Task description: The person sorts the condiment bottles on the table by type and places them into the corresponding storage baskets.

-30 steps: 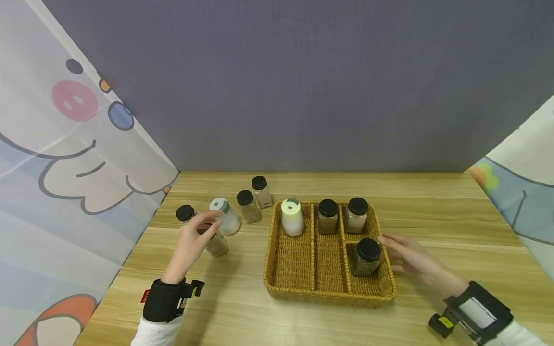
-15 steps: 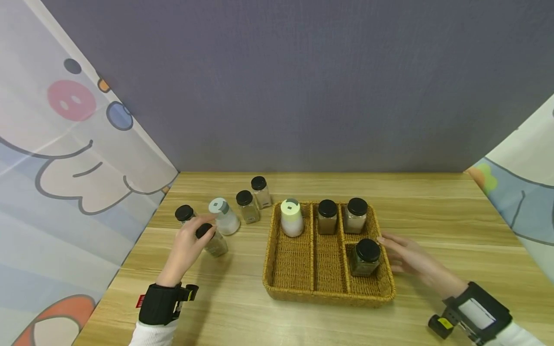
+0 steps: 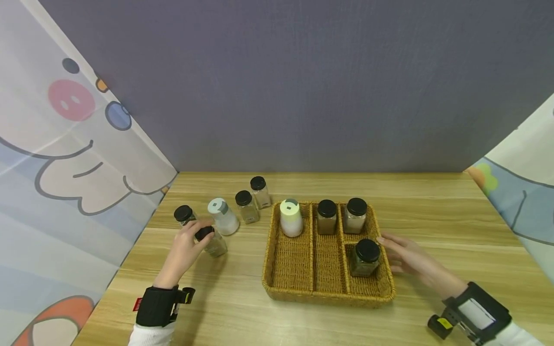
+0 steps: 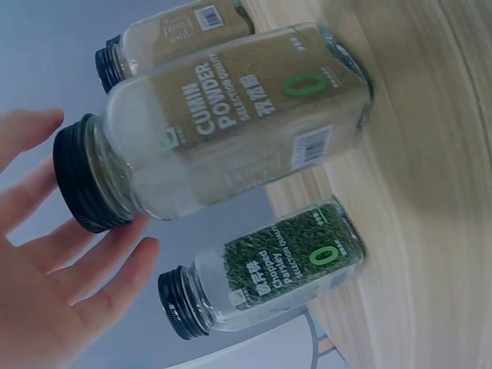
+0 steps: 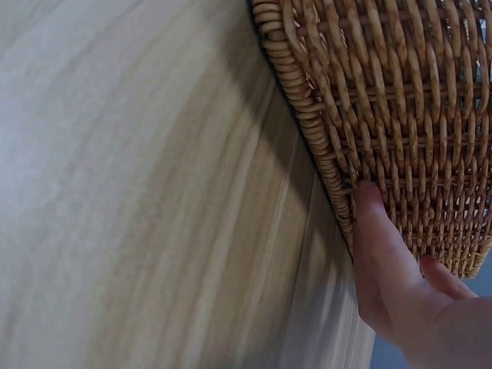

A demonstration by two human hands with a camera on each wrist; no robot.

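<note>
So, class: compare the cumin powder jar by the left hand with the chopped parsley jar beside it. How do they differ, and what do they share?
The cumin powder jar holds fine tan powder; the chopped parsley jar holds green flakes. The left hand has its fingers at the cumin jar's cap, while the parsley jar stands apart from the hand, untouched. In the wrist view the cumin jar looks larger, being nearer. Both are clear glass, stand upright on the wooden table and have black screw caps and green-marked labels.

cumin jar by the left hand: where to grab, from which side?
Probably the glass body just under the black cap, from the near left side. The cumin jar stands upright, the left hand is already there, and the white shaker crowds its far side.
</note>
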